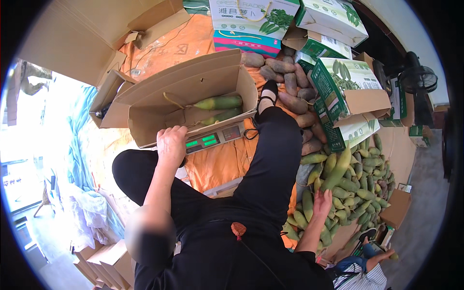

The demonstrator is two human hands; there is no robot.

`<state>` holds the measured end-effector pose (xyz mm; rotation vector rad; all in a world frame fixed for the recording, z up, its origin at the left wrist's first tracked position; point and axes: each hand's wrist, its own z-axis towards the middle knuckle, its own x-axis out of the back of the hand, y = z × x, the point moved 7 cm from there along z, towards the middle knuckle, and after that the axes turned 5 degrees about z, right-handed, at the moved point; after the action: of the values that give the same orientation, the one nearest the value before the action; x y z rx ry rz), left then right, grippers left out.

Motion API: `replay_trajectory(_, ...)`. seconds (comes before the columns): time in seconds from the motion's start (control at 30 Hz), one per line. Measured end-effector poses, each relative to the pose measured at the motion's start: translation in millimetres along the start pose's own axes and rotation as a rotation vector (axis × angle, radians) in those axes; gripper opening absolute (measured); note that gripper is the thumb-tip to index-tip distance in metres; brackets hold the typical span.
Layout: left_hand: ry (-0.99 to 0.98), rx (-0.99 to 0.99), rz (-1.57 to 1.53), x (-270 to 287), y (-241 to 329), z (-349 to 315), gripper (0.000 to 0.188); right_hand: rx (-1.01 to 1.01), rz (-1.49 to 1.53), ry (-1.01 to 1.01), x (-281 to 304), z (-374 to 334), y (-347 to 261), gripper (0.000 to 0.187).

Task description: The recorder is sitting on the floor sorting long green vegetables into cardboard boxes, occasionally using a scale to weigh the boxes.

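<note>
An open cardboard box (152, 108) stands on a scale (212, 139) with lit green displays. Two green radishes lie inside it, the upper one (219, 102) above the lower one (223, 116). My left hand (171, 145) grips the box's near rim, its fingers bent over the edge. Over on the right, my right hand (322, 204) is closed around the lower end of a large green radish (337, 169), which points up and away. This radish is tilted above a big heap of green radishes (362, 193).
Brownish-purple radishes (292, 101) lie beyond my right foot. Green-and-white cartons (345, 79) are stacked at the far right, near a black fan (418, 72). Orange sheeting (208, 164) covers the floor before me. Another person (360, 270) sits at lower right.
</note>
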<state>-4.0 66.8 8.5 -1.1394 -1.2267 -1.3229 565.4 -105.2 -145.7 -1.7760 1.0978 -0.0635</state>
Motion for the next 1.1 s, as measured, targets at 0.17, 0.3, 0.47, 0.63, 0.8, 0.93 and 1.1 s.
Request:
replay_trajectory(0.17,0.033,-0.012,-0.005,-1.3,-0.3,-3.0,0.003,0.085,-0.296,-0.451,-166.8,-13.4,-60.4,0.05)
replay_trajectory(0.3,0.055,-0.018,-0.016,-2.4,1.6,-2.8,0.006,0.175,-0.522,-0.756,-293.3,-20.7,-86.6,0.057)
replay_trajectory(0.47,0.109,-0.029,0.003,-1.4,0.4,-4.1,0.008,0.29,-0.858,-1.096,-455.1,-54.9,-51.5,0.05)
replay_trajectory(0.63,0.079,-0.026,0.003,-1.7,0.8,-3.8,0.01,0.948,-1.464,-1.253,-544.0,-88.5,41.9,0.033)
replay_trajectory(0.8,0.054,-0.028,0.016,-4.3,-0.8,-6.5,0.011,1.111,-1.793,-1.42,-567.4,-135.4,117.8,0.023)
replay_trajectory(0.93,0.045,-0.021,0.018,-8.2,-2.5,-9.2,0.013,1.121,-1.968,-1.489,-573.7,-166.1,176.2,0.016)
replay_trajectory(1.1,-0.022,-0.038,0.062,-12.3,2.5,-2.6,0.01,0.944,-1.696,-1.563,-577.3,-174.7,203.9,0.016)
